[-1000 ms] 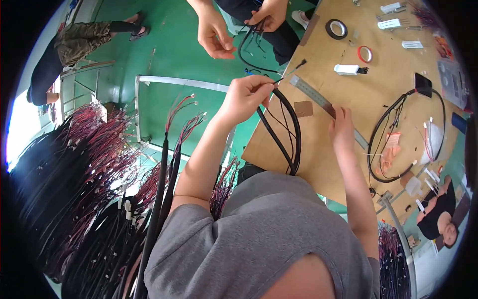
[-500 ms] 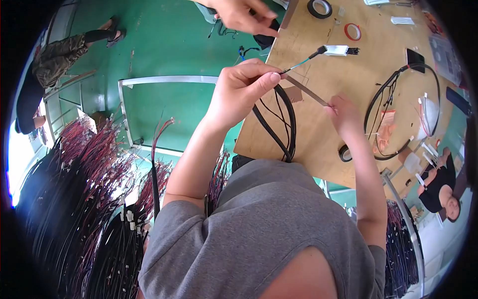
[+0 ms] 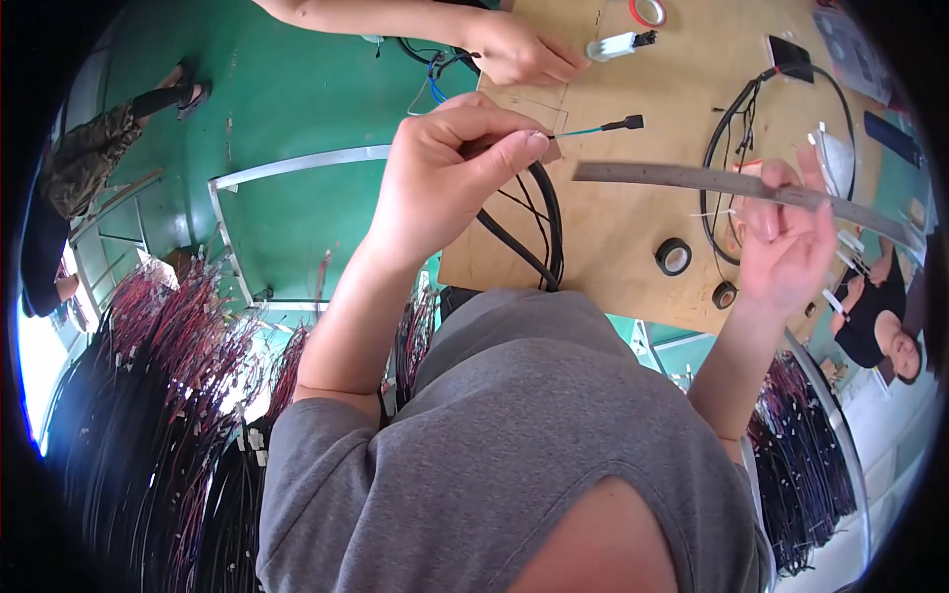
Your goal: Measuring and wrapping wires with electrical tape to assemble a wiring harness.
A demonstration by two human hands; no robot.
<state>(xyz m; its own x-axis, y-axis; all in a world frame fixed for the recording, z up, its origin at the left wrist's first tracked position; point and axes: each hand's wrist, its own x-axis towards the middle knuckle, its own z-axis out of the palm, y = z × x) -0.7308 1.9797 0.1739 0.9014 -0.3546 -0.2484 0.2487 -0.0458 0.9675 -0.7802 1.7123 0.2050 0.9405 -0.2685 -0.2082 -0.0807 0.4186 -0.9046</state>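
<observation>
Between thumb and fingers, my left hand (image 3: 460,173) pinches a thin cable (image 3: 578,131) with a green section and a small black connector at its tip, above the table's left edge. Thick black cables (image 3: 552,212) hang behind and below that hand. Over the right side of the table, my right hand (image 3: 789,232) grips a metal ruler (image 3: 682,179) by its middle, the ruler slanting slightly down to the right. The ruler's left end is apart from the cable.
Another person's hand (image 3: 524,51) reaches onto the wooden table (image 3: 623,237), near a white bundle (image 3: 615,45). Rolls of black tape (image 3: 673,257) and red tape (image 3: 647,11) lie there, with a looped black cable harness (image 3: 714,148). Bundled wires (image 3: 129,425) hang at left.
My right hand has swung right with the ruler, away from the cable. My left hand keeps its pinch, slightly further left. The other person's hand has come down to the table by the white bundle.
</observation>
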